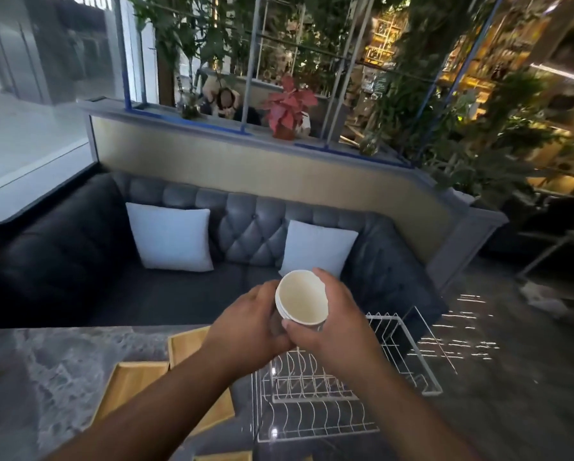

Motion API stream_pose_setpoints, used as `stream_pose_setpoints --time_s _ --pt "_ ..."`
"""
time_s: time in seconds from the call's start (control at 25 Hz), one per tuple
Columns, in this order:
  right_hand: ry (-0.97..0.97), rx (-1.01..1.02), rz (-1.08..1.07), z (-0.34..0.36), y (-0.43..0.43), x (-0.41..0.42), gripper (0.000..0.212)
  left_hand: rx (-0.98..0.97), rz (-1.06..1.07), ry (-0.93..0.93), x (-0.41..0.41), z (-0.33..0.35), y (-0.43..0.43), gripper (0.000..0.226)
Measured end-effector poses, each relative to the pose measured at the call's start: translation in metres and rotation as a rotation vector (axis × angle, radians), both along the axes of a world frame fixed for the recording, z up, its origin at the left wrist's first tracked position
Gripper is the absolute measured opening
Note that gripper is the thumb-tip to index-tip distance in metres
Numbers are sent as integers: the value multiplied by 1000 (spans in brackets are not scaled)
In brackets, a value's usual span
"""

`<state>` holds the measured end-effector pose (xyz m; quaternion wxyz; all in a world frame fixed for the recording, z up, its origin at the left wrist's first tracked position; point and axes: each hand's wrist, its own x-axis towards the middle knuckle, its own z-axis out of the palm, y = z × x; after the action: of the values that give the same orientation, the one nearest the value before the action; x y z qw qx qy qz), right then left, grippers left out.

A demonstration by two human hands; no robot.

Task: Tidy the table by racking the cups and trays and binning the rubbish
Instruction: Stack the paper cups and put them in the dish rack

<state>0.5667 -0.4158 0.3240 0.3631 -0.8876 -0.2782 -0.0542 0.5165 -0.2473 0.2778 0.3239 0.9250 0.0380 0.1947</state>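
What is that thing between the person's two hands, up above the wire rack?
A white cup, seemingly empty, its open mouth facing the head camera. The left hand and right hand both grip it above the wire rack.

Cups: one, a white cup (301,299), off the table (46,377).

Hands: two, left hand (249,324) and right hand (340,322), both gripping that cup.

Wooden trays: three counted on the table. These are a far tray (187,344) at the far edge, a left tray (136,382) nearer the left edge, and a near tray (225,456) seen as a sliver at the near edge. The forearms hide parts, so the count is a minimum.

Wire racks: one, a white rack (312,414) toward the right edge.

Sofas: one, a dark sofa (245,224).

Cushions: two, left cushion (170,236) and right cushion (315,249).

Red-leaved pot plants: one, red plant (289,106).
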Motion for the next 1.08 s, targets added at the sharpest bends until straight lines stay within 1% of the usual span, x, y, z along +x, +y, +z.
stream_pose_setpoints --time_s 0.08,0.16,0.32,0.44,0.64,0.76,0.88,1.08 --pt "7 15 -15 -3 -14 16 87 29 21 34 11 -11 -11 74" --pt "20 31 -24 -9 -28 31 88 102 49 113 17 -29 -19 71" --pt "98 45 -31 -29 -54 59 83 266 93 354 21 -75 -34 80" --pt "161 0 -13 -53 -63 76 90 355 124 443 21 -102 -48 81" --pt "207 -66 22 -85 -64 96 95 406 207 442 20 -122 -63 80" --pt "196 -81 31 -99 -59 105 96 453 221 415 21 -123 -66 72" --pt "178 -98 53 -107 -53 108 96 480 213 429 20 -123 -66 64" --pt "164 -150 72 -114 -53 111 97 448 229 466 21 -123 -67 52"
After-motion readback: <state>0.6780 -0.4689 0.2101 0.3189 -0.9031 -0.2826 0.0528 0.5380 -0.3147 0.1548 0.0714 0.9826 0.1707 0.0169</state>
